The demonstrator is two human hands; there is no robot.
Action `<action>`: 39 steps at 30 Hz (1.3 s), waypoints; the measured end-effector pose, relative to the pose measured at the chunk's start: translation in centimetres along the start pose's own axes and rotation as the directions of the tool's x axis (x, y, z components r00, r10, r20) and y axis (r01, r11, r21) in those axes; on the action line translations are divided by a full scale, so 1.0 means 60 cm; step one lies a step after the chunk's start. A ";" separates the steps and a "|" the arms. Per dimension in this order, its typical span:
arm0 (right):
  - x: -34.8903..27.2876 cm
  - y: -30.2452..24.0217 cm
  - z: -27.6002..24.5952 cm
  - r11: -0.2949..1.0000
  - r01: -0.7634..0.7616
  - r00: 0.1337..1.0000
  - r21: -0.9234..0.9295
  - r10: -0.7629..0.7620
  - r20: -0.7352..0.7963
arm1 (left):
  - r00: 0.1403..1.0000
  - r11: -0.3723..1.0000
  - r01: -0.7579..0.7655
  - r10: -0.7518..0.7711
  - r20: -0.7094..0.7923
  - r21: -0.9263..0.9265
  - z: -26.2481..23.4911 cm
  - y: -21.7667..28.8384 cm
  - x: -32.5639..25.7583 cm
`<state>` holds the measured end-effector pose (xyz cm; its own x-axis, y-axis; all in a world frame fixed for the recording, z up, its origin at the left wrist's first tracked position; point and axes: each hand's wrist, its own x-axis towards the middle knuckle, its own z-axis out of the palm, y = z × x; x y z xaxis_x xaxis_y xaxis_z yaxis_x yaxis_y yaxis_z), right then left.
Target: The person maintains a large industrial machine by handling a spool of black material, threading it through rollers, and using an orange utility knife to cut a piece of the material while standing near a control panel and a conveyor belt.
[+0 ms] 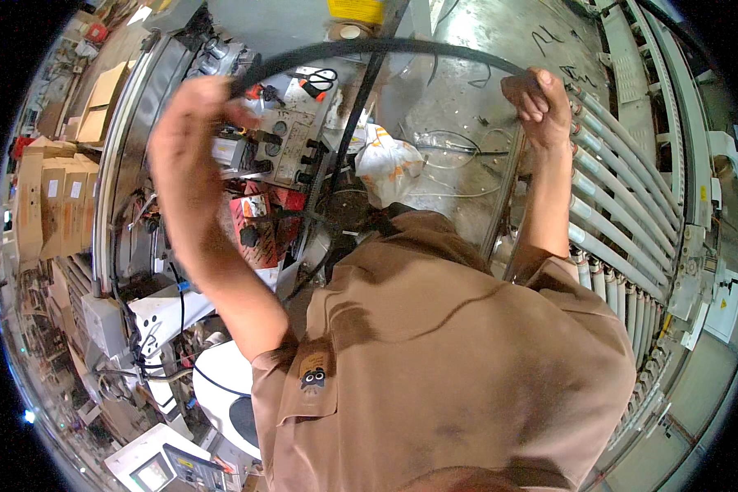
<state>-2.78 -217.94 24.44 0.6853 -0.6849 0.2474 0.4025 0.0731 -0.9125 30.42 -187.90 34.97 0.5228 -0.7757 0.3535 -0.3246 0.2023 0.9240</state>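
Observation:
A thick black flexible cable or hose (402, 46) arches across the top of the head view between my raised hands. My left hand (190, 123), a little blurred, is closed round its left end. At the other side my right hand (541, 105) grips the right end in a fist; the fingers hide that tip. Below my left hand is a machine panel (291, 139) with black knobs and a pair of scissors (321, 79) near its far edge. A second dark strip (353, 123) runs down behind the arch; whether the two join I cannot tell.
A bank of grey rollers (623, 205) stands to the right. On the floor ahead lie a white and orange plastic bag (388, 160) and loose thin tubing (455, 148). Cardboard boxes (61, 197) stand at far left; a red box (254, 230) is beside my left forearm.

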 end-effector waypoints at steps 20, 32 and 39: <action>-0.008 0.111 0.156 0.847 -0.531 0.795 0.002 0.498 0.348 | 0.887 0.631 -0.453 0.246 0.391 0.630 0.200 -0.159 -0.024; -0.038 0.047 0.090 0.838 -0.503 0.643 -0.214 0.527 0.555 | 0.920 0.532 -0.199 0.391 -0.030 0.823 0.052 -0.175 -0.004; -0.042 0.010 0.087 0.904 -0.424 0.662 -0.058 0.354 0.661 | 0.951 0.555 -0.132 0.305 -0.053 0.822 0.056 -0.210 -0.021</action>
<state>-1.11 -212.37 24.97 0.9971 0.0518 0.0565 0.0374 0.3142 -0.9486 31.22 -191.45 22.36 0.4396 -0.6446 0.6254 -0.8968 -0.2762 0.3456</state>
